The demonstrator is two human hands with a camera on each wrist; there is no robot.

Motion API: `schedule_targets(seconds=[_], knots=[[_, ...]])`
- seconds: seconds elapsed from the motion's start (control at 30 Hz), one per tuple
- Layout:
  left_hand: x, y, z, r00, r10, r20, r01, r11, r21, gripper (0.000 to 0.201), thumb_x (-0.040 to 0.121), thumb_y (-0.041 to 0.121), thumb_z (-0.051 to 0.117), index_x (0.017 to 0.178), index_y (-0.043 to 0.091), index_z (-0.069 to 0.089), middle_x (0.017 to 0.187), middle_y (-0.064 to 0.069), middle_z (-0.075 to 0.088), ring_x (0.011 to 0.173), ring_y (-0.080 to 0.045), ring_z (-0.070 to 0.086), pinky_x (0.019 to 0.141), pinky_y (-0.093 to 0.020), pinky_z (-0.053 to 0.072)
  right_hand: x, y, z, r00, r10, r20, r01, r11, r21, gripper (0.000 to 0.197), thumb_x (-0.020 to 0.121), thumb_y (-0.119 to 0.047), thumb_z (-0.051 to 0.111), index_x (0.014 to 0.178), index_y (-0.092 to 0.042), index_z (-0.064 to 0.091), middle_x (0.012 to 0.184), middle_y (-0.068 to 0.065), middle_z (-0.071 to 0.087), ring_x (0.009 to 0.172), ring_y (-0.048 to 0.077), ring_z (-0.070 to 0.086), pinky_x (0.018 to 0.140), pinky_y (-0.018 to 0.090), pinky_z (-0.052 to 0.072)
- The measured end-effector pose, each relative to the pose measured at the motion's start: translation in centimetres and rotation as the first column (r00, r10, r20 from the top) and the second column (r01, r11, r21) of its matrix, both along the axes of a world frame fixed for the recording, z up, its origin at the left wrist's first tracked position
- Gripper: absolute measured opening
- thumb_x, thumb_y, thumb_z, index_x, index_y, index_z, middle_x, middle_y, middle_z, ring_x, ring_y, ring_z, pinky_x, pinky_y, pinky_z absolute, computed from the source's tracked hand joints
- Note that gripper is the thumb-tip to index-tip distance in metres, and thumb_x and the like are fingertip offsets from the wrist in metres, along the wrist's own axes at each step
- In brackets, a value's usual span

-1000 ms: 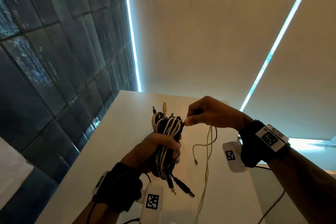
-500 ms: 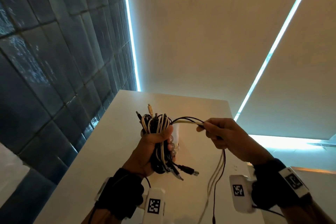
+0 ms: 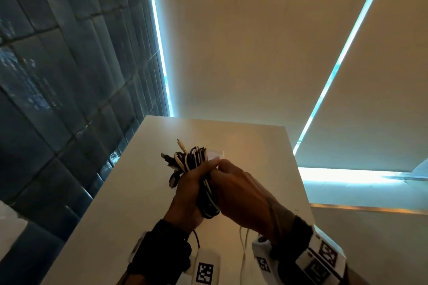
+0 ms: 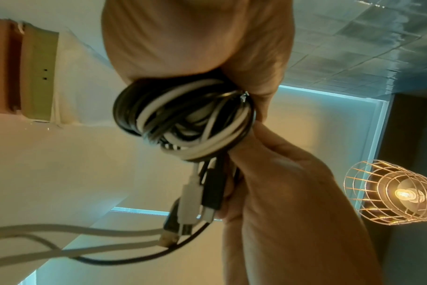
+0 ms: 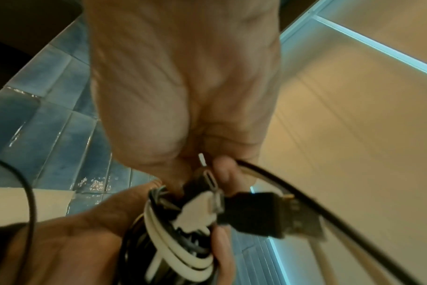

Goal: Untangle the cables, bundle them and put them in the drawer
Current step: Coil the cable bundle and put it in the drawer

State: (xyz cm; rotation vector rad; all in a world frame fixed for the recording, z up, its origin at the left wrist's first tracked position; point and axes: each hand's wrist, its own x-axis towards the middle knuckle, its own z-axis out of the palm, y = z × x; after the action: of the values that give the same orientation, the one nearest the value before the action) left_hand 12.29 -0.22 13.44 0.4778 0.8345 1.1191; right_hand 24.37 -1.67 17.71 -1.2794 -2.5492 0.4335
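A bundle of black and white cables is gripped in my left hand, held up above a white surface. Plug ends stick out of its top. My right hand presses against the bundle's right side and pinches loose cable strands that hang below both hands. In the left wrist view the coil sits under the palm, with plugs dangling. The right wrist view shows a black plug and a white plug at my right fingertips. No drawer is in view.
A dark tiled wall rises on the left. Beige blinds with bright light strips fill the back. A wire-cage lamp glows in the left wrist view.
My right hand came back from the right, carrying the loose strands across, and now lies tight against the bundle. The left hand kept its grip and turned the bundle slightly.
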Motion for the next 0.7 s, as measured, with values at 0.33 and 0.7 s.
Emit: schedule_targets(seconds=[0.33, 0.7], knots=[[-1.7, 2.9, -0.6, 0.957, 0.285, 0.049, -0.285, 0.958, -0.003, 0.015, 0.086, 0.006, 0.053, 0.071, 0.008, 0.056, 0.069, -0.008, 0.057, 0.058, -0.018, 0.059, 0.059, -0.029, 0.051, 1.7, -2.2, 0.0, 0.975, -0.084, -0.207, 0.124, 0.974, 0.189, 0.02, 0.096, -0.021, 0.055, 0.115, -0.02, 0.061, 0.091, -0.011, 0.057, 0.072, 0.007, 0.055, 0.062, 0.019, 0.049], [-4.8, 3.5, 1.9, 0.96, 0.214, 0.181, -0.234, 0.967, 0.097, 0.008, 0.081, 0.01, 0.056, 0.075, 0.008, 0.059, 0.067, -0.006, 0.063, 0.061, -0.017, 0.062, 0.062, -0.026, 0.056, 6.8, -1.7, -4.3, 0.692, -0.427, -0.582, 0.044, 0.83, -0.556, 0.033, 0.087, -0.04, 0.058, 0.076, -0.015, 0.075, 0.048, -0.009, 0.038, 0.046, 0.01, 0.029, 0.044, 0.022, 0.026]])
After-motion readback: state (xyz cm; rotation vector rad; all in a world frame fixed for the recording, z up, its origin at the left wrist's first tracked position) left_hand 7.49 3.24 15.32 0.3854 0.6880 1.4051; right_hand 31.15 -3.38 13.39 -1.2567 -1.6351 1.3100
